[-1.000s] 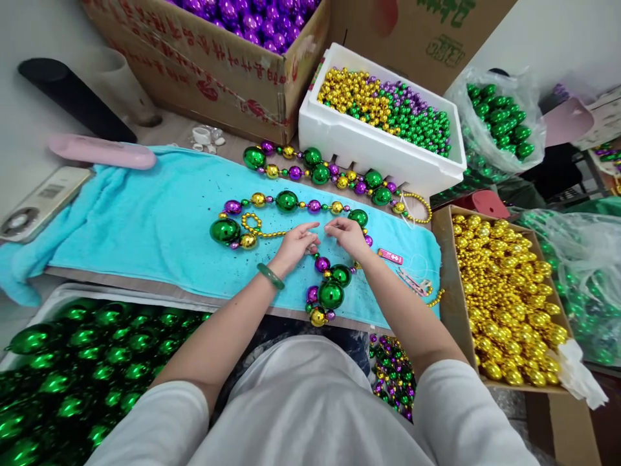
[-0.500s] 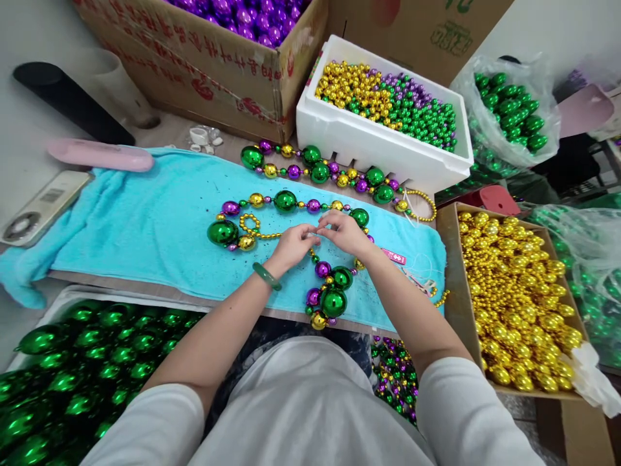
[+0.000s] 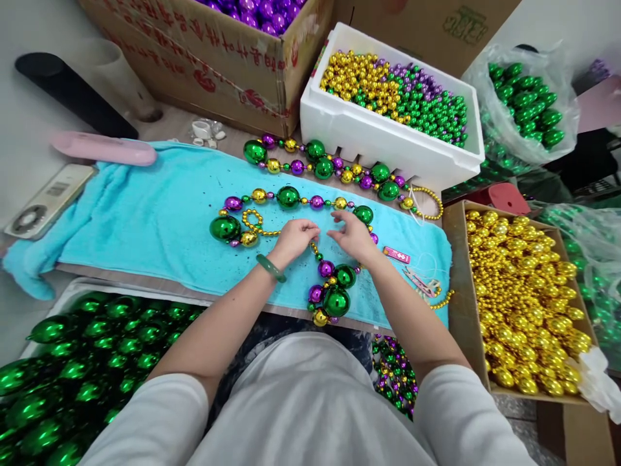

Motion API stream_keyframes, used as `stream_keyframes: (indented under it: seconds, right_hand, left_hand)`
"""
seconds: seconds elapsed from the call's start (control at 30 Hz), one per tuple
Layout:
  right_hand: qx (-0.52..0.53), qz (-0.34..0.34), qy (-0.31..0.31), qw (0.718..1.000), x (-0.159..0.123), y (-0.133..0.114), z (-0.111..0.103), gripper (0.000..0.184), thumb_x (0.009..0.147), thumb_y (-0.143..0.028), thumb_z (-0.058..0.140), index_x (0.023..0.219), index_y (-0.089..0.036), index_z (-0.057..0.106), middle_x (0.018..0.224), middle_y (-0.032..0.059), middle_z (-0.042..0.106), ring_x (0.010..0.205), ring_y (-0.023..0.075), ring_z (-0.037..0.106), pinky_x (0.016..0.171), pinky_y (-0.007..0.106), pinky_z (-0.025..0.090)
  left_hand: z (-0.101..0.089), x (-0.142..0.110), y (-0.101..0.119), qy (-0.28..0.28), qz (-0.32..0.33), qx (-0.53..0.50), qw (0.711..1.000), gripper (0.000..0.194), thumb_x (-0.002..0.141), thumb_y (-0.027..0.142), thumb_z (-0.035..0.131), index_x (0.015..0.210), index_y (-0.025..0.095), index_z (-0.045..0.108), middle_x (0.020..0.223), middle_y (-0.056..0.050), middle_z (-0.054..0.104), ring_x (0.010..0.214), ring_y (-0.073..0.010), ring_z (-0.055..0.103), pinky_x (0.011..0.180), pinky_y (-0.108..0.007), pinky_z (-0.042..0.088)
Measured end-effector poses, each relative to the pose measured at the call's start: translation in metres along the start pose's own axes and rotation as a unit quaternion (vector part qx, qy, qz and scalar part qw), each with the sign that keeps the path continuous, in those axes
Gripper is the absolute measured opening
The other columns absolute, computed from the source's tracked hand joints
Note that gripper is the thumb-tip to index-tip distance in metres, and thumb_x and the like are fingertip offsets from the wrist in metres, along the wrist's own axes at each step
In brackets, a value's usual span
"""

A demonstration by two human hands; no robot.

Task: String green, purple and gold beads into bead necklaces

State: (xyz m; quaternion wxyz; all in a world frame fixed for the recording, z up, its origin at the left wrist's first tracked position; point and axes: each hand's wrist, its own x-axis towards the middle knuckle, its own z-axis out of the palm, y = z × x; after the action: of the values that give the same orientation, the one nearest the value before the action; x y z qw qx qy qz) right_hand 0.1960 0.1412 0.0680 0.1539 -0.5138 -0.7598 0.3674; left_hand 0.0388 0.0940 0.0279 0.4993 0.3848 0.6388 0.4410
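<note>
My left hand [image 3: 294, 242], with a green bangle [image 3: 270, 267] at the wrist, pinches a bead necklace [image 3: 289, 197] where its gold bead strands run into the fingertips. Just right of it, my right hand [image 3: 353, 234] hovers over the strand with thumb and fingers apart; no held thing shows between them. Green, purple and gold balls of the necklace loop behind both hands and hang down to the towel's near edge. Underneath lies a turquoise towel [image 3: 165, 213]. Small pink-handled snips [image 3: 421, 282] and a pink packet [image 3: 396, 254] rest right of my right forearm.
Another bead strand [image 3: 323, 168] lies along the towel's far edge. Behind it stands a white foam box [image 3: 388, 142] of small beads, beside a cardboard box [image 3: 233, 97] of purple balls. Gold beads fill a carton [image 3: 451, 239] at right. Large green baubles [image 3: 92, 362] sit at lower left.
My right hand has drawn away from the left fingertips and its fingers have spread. My left hand still pinches the strand. The whole view has shifted slightly.
</note>
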Motion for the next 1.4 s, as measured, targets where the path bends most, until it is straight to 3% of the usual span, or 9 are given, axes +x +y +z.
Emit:
stream_keyframes:
  seconds: [0.17,0.27,0.37,0.53,0.73,0.9,1.03,1.17,1.4]
  right_hand:
    - [-0.193,0.071,0.085,0.975,-0.030,0.015,-0.032,0.029,0.087,-0.030,0.056,0.113,-0.017,0.063,0.114,0.0142,0.063,0.100,0.0283,0.061,0.086,0.041,0.047]
    - [-0.249,0.195,0.120,0.941,-0.048,0.028,-0.040,0.055,0.088,-0.047,0.055,0.131,-0.013,0.051,0.121,0.0210,0.060,0.110,0.0359,0.059,0.087,0.047,0.047]
    - [-0.209,0.237,0.077,0.946,-0.056,0.038,-0.035,0.078,0.082,-0.058,0.058,0.143,-0.014,0.037,0.129,0.0232,0.056,0.111,0.0370,0.060,0.088,0.048,0.048]
    - [-0.188,0.202,0.081,0.958,-0.048,0.046,-0.030,0.075,0.079,-0.030,0.061,0.146,-0.012,0.033,0.127,0.0223,0.058,0.110,0.0344,0.061,0.089,0.044,0.049]
    - [-0.274,0.202,0.144,0.929,-0.035,0.062,-0.063,0.057,0.076,-0.017,0.053,0.133,-0.010,0.051,0.115,0.0218,0.061,0.101,0.0334,0.060,0.086,0.045,0.048]
    - [-0.304,0.065,0.177,0.934,-0.028,0.044,-0.063,0.034,0.082,-0.015,0.049,0.111,-0.008,0.065,0.110,0.0213,0.061,0.108,0.0339,0.054,0.096,0.047,0.042]
    - [-0.114,-0.033,0.094,0.989,-0.015,0.009,-0.028,0.021,0.083,-0.016,0.052,0.097,-0.017,0.068,0.103,0.0116,0.067,0.089,0.0233,0.060,0.090,0.039,0.047]
    - [0.043,-0.025,-0.003,0.999,0.002,-0.017,0.004,0.029,0.076,-0.014,0.061,0.104,-0.020,0.064,0.102,0.0045,0.068,0.067,0.0136,0.055,0.075,0.032,0.049]
    - [0.041,-0.062,-0.030,0.997,0.013,-0.016,0.005,0.034,0.077,-0.011,0.061,0.110,-0.018,0.061,0.085,0.0015,0.066,0.070,0.0138,0.057,0.072,0.028,0.047]
  left_hand:
    - [-0.003,-0.004,0.000,0.031,0.006,-0.005,0.999,0.008,0.074,0.020,0.064,0.066,0.017,0.066,0.058,0.000,0.064,0.050,-0.0129,0.054,0.054,-0.024,0.041]
    - [-0.004,-0.005,-0.002,0.039,0.000,-0.032,0.999,0.008,0.074,0.019,0.064,0.067,0.016,0.064,0.057,0.000,0.063,0.047,-0.0120,0.054,0.052,-0.024,0.042]
    - [-0.004,-0.006,-0.004,0.051,-0.007,-0.067,0.996,0.007,0.074,0.018,0.062,0.068,0.016,0.062,0.057,0.002,0.061,0.046,-0.0108,0.054,0.051,-0.022,0.043]
    - [-0.005,-0.006,-0.004,0.064,-0.025,-0.103,0.992,0.007,0.074,0.017,0.064,0.068,0.016,0.060,0.055,0.002,0.060,0.047,-0.0104,0.056,0.046,-0.019,0.040]
    - [-0.008,-0.008,-0.002,0.067,-0.050,-0.103,0.991,0.007,0.074,0.018,0.065,0.069,0.015,0.060,0.056,0.001,0.059,0.047,-0.0106,0.057,0.040,-0.018,0.033]
    - [-0.006,-0.007,-0.001,0.058,-0.035,-0.113,0.991,0.008,0.074,0.017,0.066,0.068,0.015,0.061,0.056,0.001,0.060,0.047,-0.0094,0.054,0.046,-0.019,0.039]
    - [-0.004,-0.008,0.000,0.053,-0.030,-0.135,0.989,0.009,0.072,0.018,0.069,0.067,0.016,0.063,0.057,0.000,0.061,0.052,-0.0106,0.054,0.047,-0.020,0.039]
    - [0.000,-0.012,0.006,0.053,-0.013,-0.159,0.986,0.008,0.070,0.021,0.071,0.068,0.016,0.065,0.060,0.000,0.062,0.054,-0.0102,0.052,0.048,-0.020,0.037]
    - [0.011,-0.015,0.026,0.060,-0.098,-0.215,0.970,0.010,0.067,0.019,0.075,0.070,0.014,0.067,0.059,0.002,0.059,0.048,-0.0074,0.046,0.042,-0.020,0.027]
